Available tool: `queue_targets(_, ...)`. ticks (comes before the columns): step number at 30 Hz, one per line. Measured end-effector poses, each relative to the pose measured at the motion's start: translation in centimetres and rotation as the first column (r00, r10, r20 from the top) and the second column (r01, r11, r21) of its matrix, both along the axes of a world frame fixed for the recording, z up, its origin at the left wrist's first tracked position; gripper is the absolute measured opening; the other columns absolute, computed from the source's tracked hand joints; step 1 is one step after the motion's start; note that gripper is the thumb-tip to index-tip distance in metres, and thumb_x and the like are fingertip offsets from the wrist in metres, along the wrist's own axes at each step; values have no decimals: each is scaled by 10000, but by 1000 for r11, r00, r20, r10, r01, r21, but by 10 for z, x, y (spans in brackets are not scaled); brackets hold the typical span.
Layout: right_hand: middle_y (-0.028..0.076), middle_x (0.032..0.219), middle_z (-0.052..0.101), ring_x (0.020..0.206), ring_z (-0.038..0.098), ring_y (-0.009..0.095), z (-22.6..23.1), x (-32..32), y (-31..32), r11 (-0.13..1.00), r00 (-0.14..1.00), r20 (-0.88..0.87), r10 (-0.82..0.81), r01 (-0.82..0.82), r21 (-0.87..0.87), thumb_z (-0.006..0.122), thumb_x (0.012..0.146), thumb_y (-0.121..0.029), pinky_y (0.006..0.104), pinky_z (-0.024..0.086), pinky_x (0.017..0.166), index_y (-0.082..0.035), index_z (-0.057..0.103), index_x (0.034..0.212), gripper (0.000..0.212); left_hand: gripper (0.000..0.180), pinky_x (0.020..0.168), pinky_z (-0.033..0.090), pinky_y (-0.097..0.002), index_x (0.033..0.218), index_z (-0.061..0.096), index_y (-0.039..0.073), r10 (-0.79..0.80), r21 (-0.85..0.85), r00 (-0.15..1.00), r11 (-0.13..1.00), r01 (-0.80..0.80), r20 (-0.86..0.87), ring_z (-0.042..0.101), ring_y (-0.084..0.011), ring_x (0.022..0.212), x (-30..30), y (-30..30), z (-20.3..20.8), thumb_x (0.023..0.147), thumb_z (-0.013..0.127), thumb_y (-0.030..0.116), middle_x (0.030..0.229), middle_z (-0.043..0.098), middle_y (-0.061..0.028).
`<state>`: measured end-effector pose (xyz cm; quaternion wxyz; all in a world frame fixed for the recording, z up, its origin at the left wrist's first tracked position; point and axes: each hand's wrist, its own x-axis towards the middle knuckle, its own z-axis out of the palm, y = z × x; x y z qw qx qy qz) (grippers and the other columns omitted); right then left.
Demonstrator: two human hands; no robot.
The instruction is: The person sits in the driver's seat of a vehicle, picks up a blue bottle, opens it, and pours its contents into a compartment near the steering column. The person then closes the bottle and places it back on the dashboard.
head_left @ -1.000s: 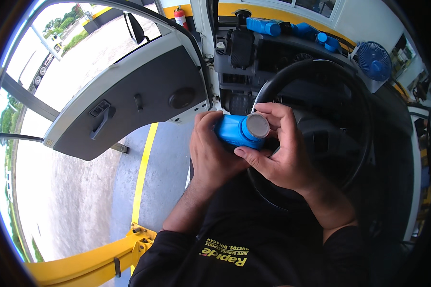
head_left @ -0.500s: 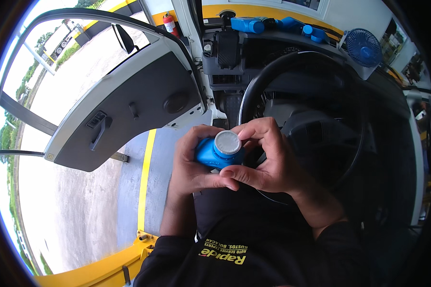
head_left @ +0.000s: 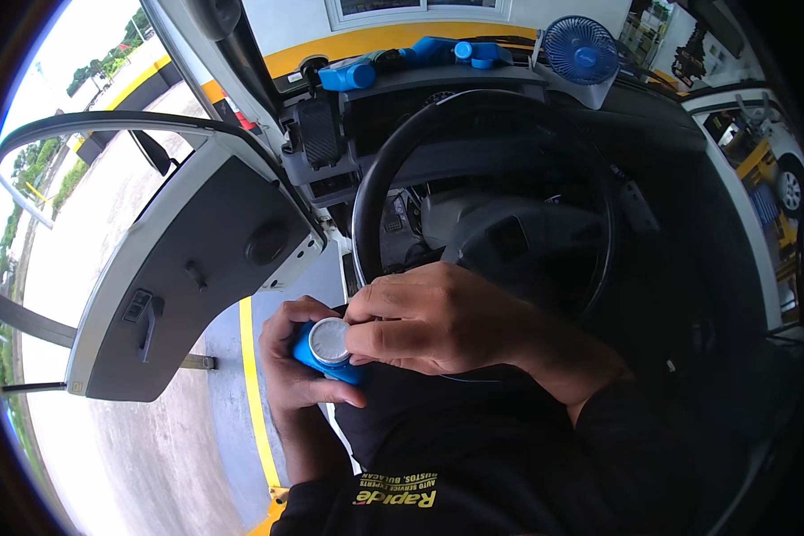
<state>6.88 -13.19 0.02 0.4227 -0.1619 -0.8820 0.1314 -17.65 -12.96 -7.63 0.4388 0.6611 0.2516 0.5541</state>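
Observation:
My left hand (head_left: pixel 284 368) wraps round a small blue plastic bottle (head_left: pixel 305 352), its mouth tilted up toward me. A round silvery-white seal (head_left: pixel 330 339) covers the bottle's mouth, and no cap is on it. From the right, my right hand (head_left: pixel 442 320) reaches across with bent fingers, its fingertips pinching at the seal's right edge. Those fingers hide part of the rim. Both hands are in front of my body, below the black steering wheel (head_left: pixel 381 188).
Several blue bottles (head_left: pixel 348 77) lie on the dashboard, with a blue fan (head_left: pixel 582 52) to their right. A phone holder (head_left: pixel 320 134) stands left of the wheel. The vehicle door (head_left: pixel 196 259) hangs open at left, over pavement with a yellow line (head_left: pixel 253 393).
The bottle and both hands now appear lower and further left as the view shifts. My right hand has moved from cupping the bottle's side to gripping at the seal's edge.

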Motion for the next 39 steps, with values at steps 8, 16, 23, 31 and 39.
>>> queue_targets(8, 99, 727, 694, 660, 734, 287, -7, 9, 4, 1000, 995, -94, -21, 22, 12, 770, 941, -151, 415, 550, 580, -61, 661, 1001, 154, 1034, 777, 516, -287, 1032, 656, 20, 118, -98, 993, 988, -119, -13, 674, -150, 841, 10, -4, -1, 349, 1038, 695, 929, 693, -49)
queue_targets(16, 33, 722, 612, 656, 680, 264, -13, 5, 3, 999, 980, -193, 42, -40, 18, 788, 898, -115, 399, 499, 575, -99, 648, 1183, 318, 1054, 748, 513, -284, 1019, 656, 9, 84, -23, 994, 996, -85, -64, 666, -153, 801, 10, -2, -1, 353, 1022, 739, 905, 699, -60)
queue_targets(23, -2, 836, 665, 604, 630, 184, -15, 54, -22, 944, 960, -164, -225, 257, 208, 828, 927, -261, 307, 493, 587, -79, 672, 1256, 407, 1028, 711, 575, -287, 1029, 643, -9, 63, -2, 998, 998, -63, -11, 733, -189, 787, 16, -1, 3, 380, 1046, 679, 887, 702, -93)
queue_targets(31, 26, 909, 662, 736, 605, 85, -108, 359, -38, 588, -476, -738, -479, 450, -672, 718, 1005, -156, 209, 470, 649, -96, 612, 1237, 261, 1004, 685, 638, -327, 1095, 615, -12, -115, -46, 991, 992, 118, 64, 776, -240, 756, 21, 17, -1, 462, 1056, 630, 882, 717, -142)
queue_targets(39, 70, 913, 706, 760, 674, 150, -257, 296, 75, 292, 317, 59, -947, 919, -264, 605, 1040, -155, 293, 563, 714, -88, 705, 1162, 172, 1040, 713, 663, -376, 1180, 578, -63, -347, -60, 928, 932, 357, 138, 785, -304, 791, 65, 30, 10, 462, 1102, 478, 981, 710, -206)
